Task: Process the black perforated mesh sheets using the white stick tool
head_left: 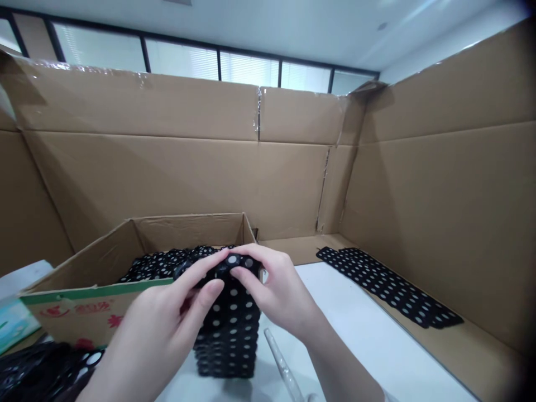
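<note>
A black fabric piece with white polka dots [230, 321] hangs between my hands, its lower part gathered in ripples above the white table. My left hand [167, 312] pinches its top edge from the left, thumb towards me. My right hand [280, 285] is closed on the top edge at the right, thumb and fingers pressed on the cloth. Just behind stands an open cardboard box [87, 318] with more dotted black fabric [167, 263] heaped inside.
Flat dotted black pieces [389, 287] lie overlapped on cardboard at the right. A clear stick-like thing [283, 365] lies on the white table [335, 312]. Dark shiny material [37, 371] and a pale green pack [17, 324] sit at the left. Tall cardboard walls [188, 173] surround the table.
</note>
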A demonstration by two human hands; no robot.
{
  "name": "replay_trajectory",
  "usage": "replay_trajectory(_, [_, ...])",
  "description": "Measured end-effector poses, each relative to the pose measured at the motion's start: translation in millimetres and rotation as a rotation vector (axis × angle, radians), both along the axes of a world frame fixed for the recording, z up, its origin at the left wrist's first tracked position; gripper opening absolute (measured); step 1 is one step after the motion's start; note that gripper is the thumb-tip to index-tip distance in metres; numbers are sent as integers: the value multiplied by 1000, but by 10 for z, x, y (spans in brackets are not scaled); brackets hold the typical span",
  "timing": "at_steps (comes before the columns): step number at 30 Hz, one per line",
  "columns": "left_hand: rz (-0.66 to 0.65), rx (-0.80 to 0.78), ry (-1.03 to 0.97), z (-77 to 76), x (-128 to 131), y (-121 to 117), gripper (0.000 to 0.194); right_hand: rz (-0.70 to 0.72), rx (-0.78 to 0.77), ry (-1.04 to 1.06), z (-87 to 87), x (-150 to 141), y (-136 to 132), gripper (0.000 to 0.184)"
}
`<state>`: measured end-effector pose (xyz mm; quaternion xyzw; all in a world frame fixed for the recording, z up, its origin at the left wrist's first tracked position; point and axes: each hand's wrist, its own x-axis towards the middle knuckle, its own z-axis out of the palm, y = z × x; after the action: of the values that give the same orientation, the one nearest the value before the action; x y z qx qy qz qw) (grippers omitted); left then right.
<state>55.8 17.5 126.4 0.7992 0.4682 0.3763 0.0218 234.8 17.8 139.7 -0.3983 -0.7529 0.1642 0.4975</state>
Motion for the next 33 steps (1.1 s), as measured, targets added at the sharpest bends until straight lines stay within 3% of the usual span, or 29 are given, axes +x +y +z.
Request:
replay_trajectory(4, [320,331,140,27,-67,-94,41,51,34,-56,-14,-2,-20,22])
replay_trajectory(5, [321,406,140,39,-52,-103,40,62,42,-64,-12,-8,-31,23])
replay_trajectory(7, [199,481,136,51,-3,-90,37,100,49,-83,-6,-20,-46,24])
replay_trajectory(9, [48,453,120,41,37,-51,36,133,39,-83,-8,-35,-41,22])
replay_trajectory(11, [-13,384,82,24,42,-15,35,118,28,-20,-27,-54,-17,19])
replay_trajectory(16, [-66,178,-1,53,-23,-23,30,-17,72,168,-91,-112,47,36])
replay_trajectory(19, [-29,177,-72,75,-15,-45,23,-233,190,150,-82,-122,28,29])
replay_trajectory(21, [6,213,-99,72,6,-40,20,-262,149,75,-60,-116,-7,31])
replay_trajectory(27, [83,275,-94,49,65,3,17,-103,-102,-35,-19,-102,-70,38])
replay_trajectory(33, [52,326,-20,8,130,-68,20,147,-253,316,-91,-140,20,27])
